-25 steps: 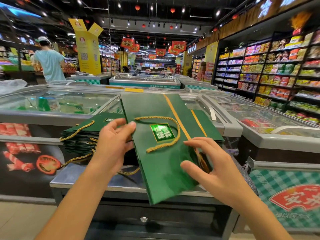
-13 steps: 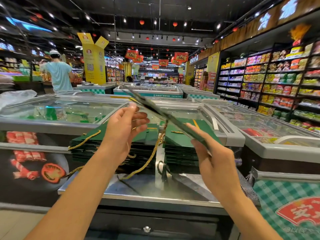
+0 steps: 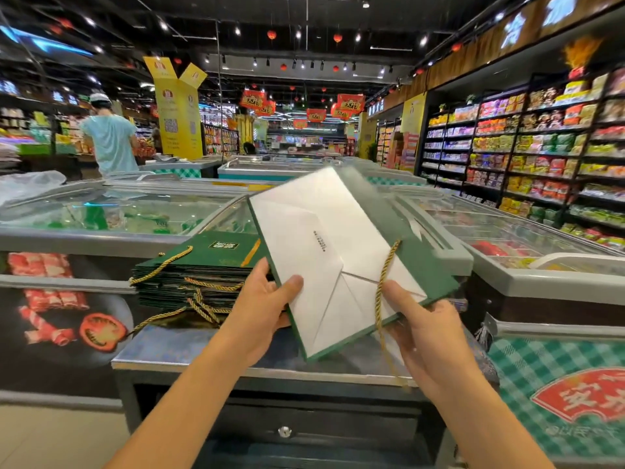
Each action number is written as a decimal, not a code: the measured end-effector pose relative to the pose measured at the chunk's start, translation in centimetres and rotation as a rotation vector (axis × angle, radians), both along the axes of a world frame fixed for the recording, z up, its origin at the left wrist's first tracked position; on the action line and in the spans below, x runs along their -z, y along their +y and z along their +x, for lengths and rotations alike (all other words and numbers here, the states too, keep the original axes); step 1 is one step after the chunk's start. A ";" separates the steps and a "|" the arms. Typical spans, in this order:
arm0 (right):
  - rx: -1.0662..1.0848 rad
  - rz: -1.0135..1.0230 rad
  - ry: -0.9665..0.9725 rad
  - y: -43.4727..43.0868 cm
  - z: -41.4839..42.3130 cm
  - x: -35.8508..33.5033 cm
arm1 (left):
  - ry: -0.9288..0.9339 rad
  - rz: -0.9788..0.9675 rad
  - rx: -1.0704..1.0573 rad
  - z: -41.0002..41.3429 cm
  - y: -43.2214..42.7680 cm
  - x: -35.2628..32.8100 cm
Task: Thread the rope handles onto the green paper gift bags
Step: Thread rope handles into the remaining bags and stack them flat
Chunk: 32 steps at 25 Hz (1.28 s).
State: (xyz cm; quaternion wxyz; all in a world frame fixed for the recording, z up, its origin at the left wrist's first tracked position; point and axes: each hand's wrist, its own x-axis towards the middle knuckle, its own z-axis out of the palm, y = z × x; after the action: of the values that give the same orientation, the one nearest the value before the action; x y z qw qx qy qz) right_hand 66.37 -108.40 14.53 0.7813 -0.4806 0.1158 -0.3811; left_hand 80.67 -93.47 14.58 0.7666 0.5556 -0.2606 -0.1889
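above the counter (image 3: 169, 350), left hand (image 3: 260, 309) and right hand (image 3: 429, 336) each grip the flat bag (image 3: 321, 238) — white base up, rope (image 3: 382, 299) dangling.

You've got one green bag (image 3: 321, 252) held in two hands, left hand (image 3: 263, 306) and right hand (image 3: 429, 336), with one gold rope (image 3: 384, 282) dangling off it. There's one stack of bags (image 3: 196, 275) beside it, too many to count, and one shopper (image 3: 110, 140) way back.
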 end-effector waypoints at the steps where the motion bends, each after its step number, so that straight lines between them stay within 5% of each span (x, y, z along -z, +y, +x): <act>1: 0.030 -0.046 0.044 -0.7 -0.3 0.6 | -0.007 0.010 0.005 0.1 0.3 0.1; 5: 0.153 -0.326 0.321 -3.4 -2.0 2.6 | -0.059 0.133 0.010 0.6 1.0 1.0; 11: 0.042 -0.914 0.535 -5.5 -1.5 4.6 | -0.175 0.260 -0.050 1.1 0.8 2.6; 17: 0.202 -0.951 0.597 -4.9 -0.5 5.9 | -0.579 0.621 -0.499 1.0 1.7 4.8; 20: 0.212 -0.951 0.602 -4.7 -0.5 6.0 | -0.773 0.611 -0.603 -0.2 2.5 6.6; 26: 0.237 -0.942 0.622 -4.3 -0.3 6.2 | -1.244 0.519 -0.487 -3.7 1.3 8.0; 32: 0.257 -0.961 0.588 -4.5 -0.1 6.7 | -1.327 0.904 -0.375 -6.2 -2.9 7.1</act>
State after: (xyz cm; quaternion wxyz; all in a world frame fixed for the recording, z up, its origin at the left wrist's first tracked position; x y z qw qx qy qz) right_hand 66.29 -112.87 7.86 0.3578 -0.8492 0.1993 -0.3333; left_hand 74.51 -96.36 7.53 0.1745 0.8408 -0.4613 0.2230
